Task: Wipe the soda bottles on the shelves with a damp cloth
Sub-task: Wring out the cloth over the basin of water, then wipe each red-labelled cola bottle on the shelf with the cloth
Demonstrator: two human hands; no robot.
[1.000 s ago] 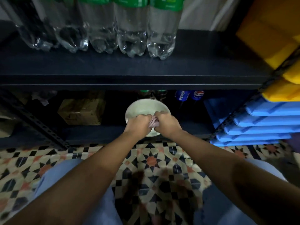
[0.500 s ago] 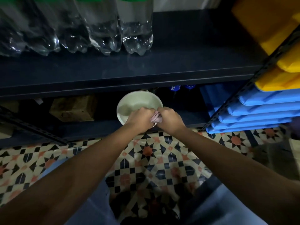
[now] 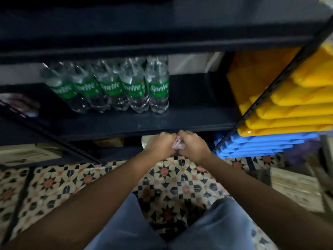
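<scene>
The view has lifted to the bottles (image 3: 115, 87); both hands (image 3: 159, 146) (image 3: 193, 146) clench the cloth (image 3: 177, 144) below them (drips may wet the shelf (image 3: 144, 123)).

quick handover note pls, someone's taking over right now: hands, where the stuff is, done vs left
Left hand and right hand: both grip the bunched pink cloth between them, in front of the shelf edge.
Five Sprite bottles stand in a row on that shelf, untouched by either hand.
A pale bowl shows partly behind the left hand, below the shelf.
Done: cloth in hand, apparently being wrung.
Left: wipe the bottles; none is being wiped yet.
</scene>
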